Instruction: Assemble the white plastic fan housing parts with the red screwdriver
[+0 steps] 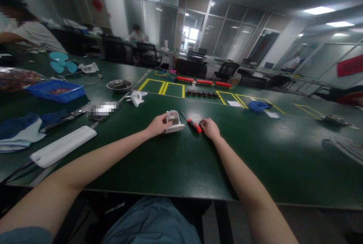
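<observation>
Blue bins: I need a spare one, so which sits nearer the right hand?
The small blue bin, on the table's right side beyond the right hand; the larger blue bin, holding reddish bits, sits far left.

A long dark green worktable (170, 160) in an open office, scattered with parts and bins.

At the left of the frame lie a blue and white cloth (19, 130), a long white panel (64, 145) and a blue bin (55, 90). Above them are a teal fan blade (59, 62) and a seated person (28, 32). Near the centre stands a metal bowl (119, 85). Beyond it, yellow tape lines (164, 87) box in a row of red pieces (204, 81) and a row of black pieces (202, 93). To the right sits a small blue bin (257, 106), and a white fan grille (348, 148) lies at the right edge.
</observation>
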### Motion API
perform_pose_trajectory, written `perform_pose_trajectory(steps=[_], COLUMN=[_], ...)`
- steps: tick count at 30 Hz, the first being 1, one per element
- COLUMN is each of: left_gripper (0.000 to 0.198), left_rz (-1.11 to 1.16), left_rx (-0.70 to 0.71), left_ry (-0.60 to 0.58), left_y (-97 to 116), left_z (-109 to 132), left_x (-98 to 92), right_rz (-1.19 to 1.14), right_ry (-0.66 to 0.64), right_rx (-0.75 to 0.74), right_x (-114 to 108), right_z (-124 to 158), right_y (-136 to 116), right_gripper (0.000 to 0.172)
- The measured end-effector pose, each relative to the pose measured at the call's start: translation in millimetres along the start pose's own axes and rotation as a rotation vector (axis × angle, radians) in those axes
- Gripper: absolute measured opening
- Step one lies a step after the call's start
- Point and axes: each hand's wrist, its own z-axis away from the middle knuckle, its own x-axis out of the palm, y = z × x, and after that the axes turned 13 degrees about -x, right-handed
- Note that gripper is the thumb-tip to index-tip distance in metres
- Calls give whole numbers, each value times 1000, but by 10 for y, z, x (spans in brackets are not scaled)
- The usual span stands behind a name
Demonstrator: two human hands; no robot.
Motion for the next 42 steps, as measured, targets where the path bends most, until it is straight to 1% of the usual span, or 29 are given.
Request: perform_pose_trajectory(steps=[5, 10, 14, 19, 26, 35, 42], left_gripper=[47, 48, 47, 49, 48, 46, 46], left_rz=[24, -4, -8, 9, 8, -32, -54], left_rx=[-7, -28, -19, -16, -21, -2, -18], left_ry=[-22, -25, -36, -42, -49, -37, -31], left_y=[-11, 13, 17, -10, -21, -75, -4], left_z=[-13, 7, 13, -17, -35, -49, -2], left_x=[4, 0, -9, -3, -8, 1, -19], right_rz=[1, 12, 50, 167, 184, 229, 257], right_ry=[8, 8, 6, -47, -66, -61, -75], right_rx=[25, 41, 82, 168, 203, 289, 315], right_x=[5, -19, -46, -82, -114, -154, -164], right_z=[-4, -1, 8, 22, 36, 42, 43], right_y=[-6, -54, -94, -109, -83, -50, -56], right_gripper=[16, 14, 19, 21, 23, 25, 27])
